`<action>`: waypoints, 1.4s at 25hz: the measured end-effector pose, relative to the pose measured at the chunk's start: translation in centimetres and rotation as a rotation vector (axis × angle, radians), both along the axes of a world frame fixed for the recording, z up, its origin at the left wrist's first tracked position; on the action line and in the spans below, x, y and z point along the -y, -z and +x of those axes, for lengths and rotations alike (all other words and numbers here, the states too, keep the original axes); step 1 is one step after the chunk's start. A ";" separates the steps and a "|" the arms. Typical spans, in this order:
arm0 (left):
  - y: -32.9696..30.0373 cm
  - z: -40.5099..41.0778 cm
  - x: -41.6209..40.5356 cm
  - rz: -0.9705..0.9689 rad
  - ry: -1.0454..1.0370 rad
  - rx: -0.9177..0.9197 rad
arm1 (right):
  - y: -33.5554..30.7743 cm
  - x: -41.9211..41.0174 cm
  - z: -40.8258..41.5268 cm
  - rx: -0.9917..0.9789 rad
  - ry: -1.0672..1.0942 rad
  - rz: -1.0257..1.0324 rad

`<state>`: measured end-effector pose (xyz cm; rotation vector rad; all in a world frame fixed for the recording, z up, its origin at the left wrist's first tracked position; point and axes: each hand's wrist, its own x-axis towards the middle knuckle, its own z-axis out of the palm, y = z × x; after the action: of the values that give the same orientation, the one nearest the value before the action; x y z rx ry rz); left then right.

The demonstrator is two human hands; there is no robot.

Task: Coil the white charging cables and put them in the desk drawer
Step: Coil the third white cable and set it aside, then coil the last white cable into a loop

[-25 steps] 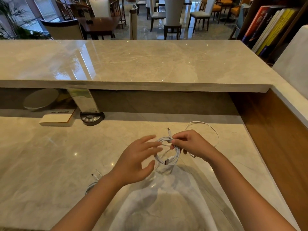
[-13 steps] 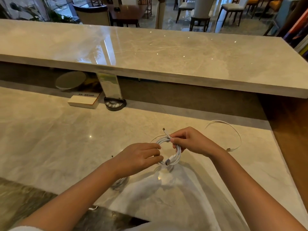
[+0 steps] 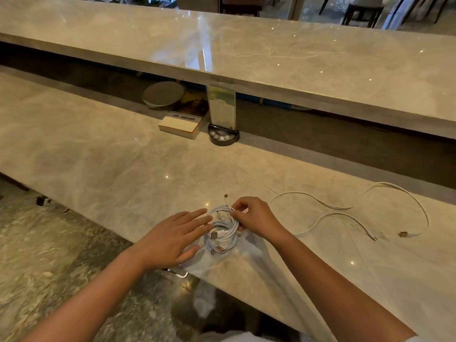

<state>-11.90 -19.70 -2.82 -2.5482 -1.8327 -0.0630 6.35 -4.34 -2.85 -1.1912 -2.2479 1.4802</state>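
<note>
Two hands: both at one coiled cable, near the front edge of the desk [image 3: 103,154].
Right hand [image 3: 256,219]: fingers curled, pinching the top of the coiled cable [image 3: 223,229] where the loops bunch; one plug end sticks up just past the fingertips.
Left hand [image 3: 170,239]: fingers straight and spread, palm down, fingertips at the left side of the coil. Touching or just short of it, can't tell. Not gripping anything.
Coil: several white loops, lying on or just above the marble, hard to say which. Two plug ends show inside the ring. May be more than one cable bundled, unclear.
Loose cable [image 3: 345,208]: white, uncoiled, sprawled on the desk to the right, well apart from the hands, both plugs lying near its right end.
Further out: book [image 3: 180,125] and a round dark button unit [image 3: 223,137] at the back of the desk, under the raised counter [image 3: 271,62]; grey disc [image 3: 162,93] behind the book.
Drawer: not in view.
Progress, my read: coil one looks wound, tail not obviously secured. Loose cable untouched.
Left to do: coil the loose one, find and open the drawer, stow everything. Under half done.
</note>
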 end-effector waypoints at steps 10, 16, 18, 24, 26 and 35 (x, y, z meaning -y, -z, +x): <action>3.1 -1.1 1.0 -0.206 0.028 0.082 | 4.2 3.3 -0.6 0.130 0.132 0.180; 4.0 -1.5 1.2 -0.251 0.061 0.111 | 5.8 5.0 0.1 0.078 0.142 0.339; 4.1 -1.4 1.4 -0.266 0.059 0.129 | 5.9 4.9 0.2 0.089 0.129 0.356; 2.3 -1.1 -0.3 -0.251 0.002 0.193 | 5.1 4.1 0.5 0.148 0.079 0.356; 1.4 -0.6 -1.2 -0.181 -0.015 0.177 | 4.5 3.8 1.0 0.159 0.040 0.404; -0.6 10.6 -10.7 0.062 -0.007 0.187 | 1.7 -0.7 11.4 0.264 0.148 0.832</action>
<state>-1.30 -8.98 -2.21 -2.5713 -1.8655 -0.3640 17.77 -3.66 -4.52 -1.2430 -2.4502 0.2469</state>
